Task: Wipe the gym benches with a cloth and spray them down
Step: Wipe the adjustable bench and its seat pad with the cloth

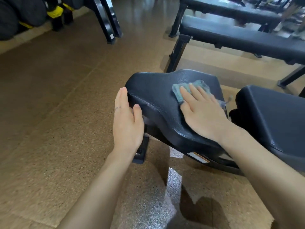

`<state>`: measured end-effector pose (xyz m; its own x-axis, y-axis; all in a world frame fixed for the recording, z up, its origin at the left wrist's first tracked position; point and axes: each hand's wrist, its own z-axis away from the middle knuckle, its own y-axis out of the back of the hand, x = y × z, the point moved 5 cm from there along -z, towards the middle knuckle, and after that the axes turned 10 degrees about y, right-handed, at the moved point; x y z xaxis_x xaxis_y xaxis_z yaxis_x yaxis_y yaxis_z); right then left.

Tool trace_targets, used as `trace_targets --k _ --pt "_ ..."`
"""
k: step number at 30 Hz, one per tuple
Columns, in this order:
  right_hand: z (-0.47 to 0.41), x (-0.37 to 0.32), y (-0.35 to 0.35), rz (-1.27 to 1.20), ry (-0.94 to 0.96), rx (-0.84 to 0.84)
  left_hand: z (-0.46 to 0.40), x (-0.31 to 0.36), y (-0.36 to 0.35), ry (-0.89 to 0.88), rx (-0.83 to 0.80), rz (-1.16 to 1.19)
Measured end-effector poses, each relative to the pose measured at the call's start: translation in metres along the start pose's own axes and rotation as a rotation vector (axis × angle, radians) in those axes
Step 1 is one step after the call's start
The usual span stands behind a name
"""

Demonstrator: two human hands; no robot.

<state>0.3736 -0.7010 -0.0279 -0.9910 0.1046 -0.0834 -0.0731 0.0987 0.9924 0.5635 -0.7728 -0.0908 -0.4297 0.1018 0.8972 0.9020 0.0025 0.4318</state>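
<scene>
- the crumpled grey-blue cloth [191, 90] lies on top of the black padded vinyl seat pad [158, 103] of the nearest gym bench, toward the pad's far right part.
- the right hand [200, 111] lies flat on the cloth, palm down, fingers straight and a little spread, pressing it onto the pad; this grip is not curled round anything.
- frayed edges of the cloth stick out beyond the fingertips and past the little-finger side of the hand.
- the left hand [127, 119] rests against the near left edge of the same seat pad, fingers straight and together, thumb lying on the pad's top surface; it holds nothing. a thin ring [117, 108] sits on one finger.
- the seat pad is tilted, its left end higher, and is carried on a black metal frame [142, 151] with a sticker on the lower bar.
- just to the right, across a narrow gap, is the black padded back pad [270, 119] of the same bench.
- beyond stand two flat black benches [239, 40], one behind the other, the far one blurred.
- the speckled brown rubber floor [49, 96] runs underneath, with a shiny reflecting patch near the bottom.
- at the upper left, black rounded bags with yellow bands [54, 12] lie against the edge of the floor, beside black metal uprights [105, 19].
</scene>
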Motion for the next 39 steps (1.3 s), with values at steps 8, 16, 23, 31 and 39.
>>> trace_targets --k 8,16,23,31,39 --pt "-0.046 -0.072 -0.008 0.193 0.529 -0.157 -0.012 -0.007 0.014 -0.032 0.058 0.088" --pt "0.067 -0.051 -0.011 0.401 0.625 -0.067 -0.008 -0.003 0.015 0.072 0.053 0.137" --pt "-0.037 -0.111 -0.007 0.334 0.647 -0.112 -0.009 -0.005 0.019 0.182 0.025 0.369" --pt "0.020 -0.068 -0.008 0.273 0.548 -0.030 -0.003 0.003 0.006 0.140 -0.026 0.266" --pt "-0.068 -0.077 -0.006 0.083 0.608 -0.152 -0.010 0.002 0.001 0.226 0.018 0.357"
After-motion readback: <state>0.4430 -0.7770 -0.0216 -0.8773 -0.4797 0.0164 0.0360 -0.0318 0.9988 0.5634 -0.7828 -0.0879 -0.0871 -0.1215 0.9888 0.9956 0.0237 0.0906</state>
